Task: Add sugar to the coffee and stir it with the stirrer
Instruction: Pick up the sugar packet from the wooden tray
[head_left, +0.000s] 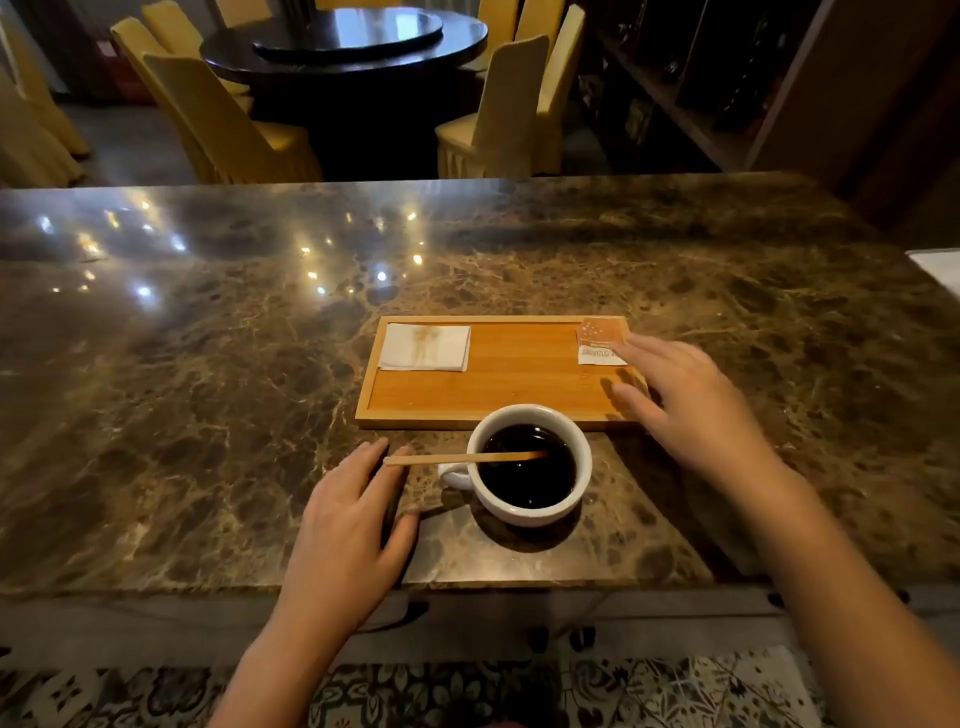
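Note:
A white cup (530, 512) of black coffee stands on the marble counter just in front of a wooden tray (498, 384). A thin wooden stirrer (462, 458) leans over the cup's left rim, its tip in the coffee. An orange and white sugar packet (600, 338) lies in the tray's far right corner. My right hand (691, 400) hovers over the tray's right end, fingers spread, index tip touching the packet's edge. My left hand (348, 514) rests flat on the counter left of the cup, fingers apart, next to the stirrer's free end.
A folded white napkin (426, 347) with a brown stain lies in the tray's far left corner. The counter's front edge (467, 584) runs just below the cup. Yellow-covered chairs (228, 124) and a dark round table (348, 47) stand beyond the counter.

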